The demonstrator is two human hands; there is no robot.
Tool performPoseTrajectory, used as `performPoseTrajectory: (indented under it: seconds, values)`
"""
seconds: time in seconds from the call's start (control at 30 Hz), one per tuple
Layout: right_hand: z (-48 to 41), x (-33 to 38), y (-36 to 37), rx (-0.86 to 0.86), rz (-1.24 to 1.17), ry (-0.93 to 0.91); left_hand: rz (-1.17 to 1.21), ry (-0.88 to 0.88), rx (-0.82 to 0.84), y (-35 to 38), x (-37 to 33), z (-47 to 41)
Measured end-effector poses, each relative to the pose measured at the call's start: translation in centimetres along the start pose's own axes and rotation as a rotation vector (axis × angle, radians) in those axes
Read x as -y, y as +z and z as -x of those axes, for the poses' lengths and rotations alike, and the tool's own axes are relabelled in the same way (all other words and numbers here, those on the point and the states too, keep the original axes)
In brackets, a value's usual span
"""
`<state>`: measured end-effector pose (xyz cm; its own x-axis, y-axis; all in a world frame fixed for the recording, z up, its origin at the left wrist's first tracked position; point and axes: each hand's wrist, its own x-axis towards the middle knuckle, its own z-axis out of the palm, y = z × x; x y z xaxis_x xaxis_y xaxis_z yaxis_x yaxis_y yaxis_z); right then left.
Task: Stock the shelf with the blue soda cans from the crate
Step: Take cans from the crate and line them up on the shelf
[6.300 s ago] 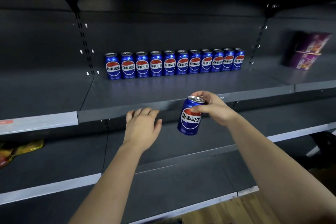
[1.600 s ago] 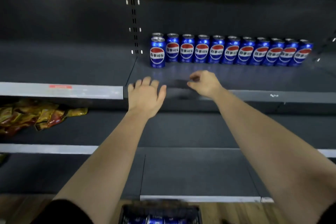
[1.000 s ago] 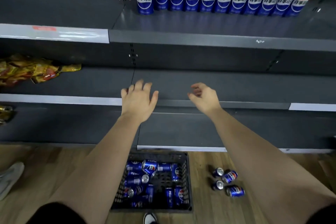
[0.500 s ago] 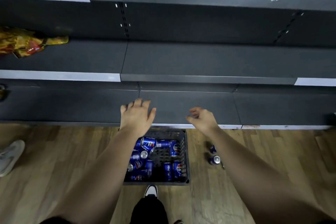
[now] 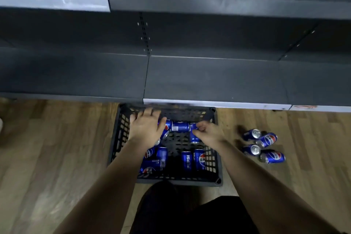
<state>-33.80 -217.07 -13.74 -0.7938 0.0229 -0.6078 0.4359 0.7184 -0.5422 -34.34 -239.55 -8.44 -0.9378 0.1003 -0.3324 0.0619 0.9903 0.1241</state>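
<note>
Down in the black crate (image 5: 218,157) on the wood floor (image 5: 57,148), blue soda cans (image 5: 187,160) lie jumbled on their sides, so each needs picking out singly. Left hand (image 5: 145,129) hovers flat, fingers spread, over the left-side cans. Right hand (image 5: 209,134) curls at the end of one can (image 5: 194,138), grip unclear through blur. The crate sits against the bottom shelf (image 5: 209,80), likely for short lifts. Four loose cans (image 5: 266,146) lie to its right.

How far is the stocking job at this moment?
Done: no stocked cans show in this view. In hand: the left hand and right hand are down in the crate; the right is at a can, grip unclear. Left: several crate cans and four floor cans.
</note>
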Motion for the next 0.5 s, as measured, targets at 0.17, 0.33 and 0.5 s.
performPoseTrajectory:
  seconds: [0.17,0.33,0.5]
  values:
    - [-5.9,-6.5,7.0,0.043,0.014,0.045,0.011,0.002,0.014,10.7,1.7,-2.9]
    - [-10.5,-11.3,12.1,0.071,0.044,0.068,0.031,0.011,0.025,19.2,3.3,-5.2]
    - [-14.3,-15.3,15.9,0.107,0.072,0.073,0.047,0.009,0.000,25.1,4.6,-7.1]
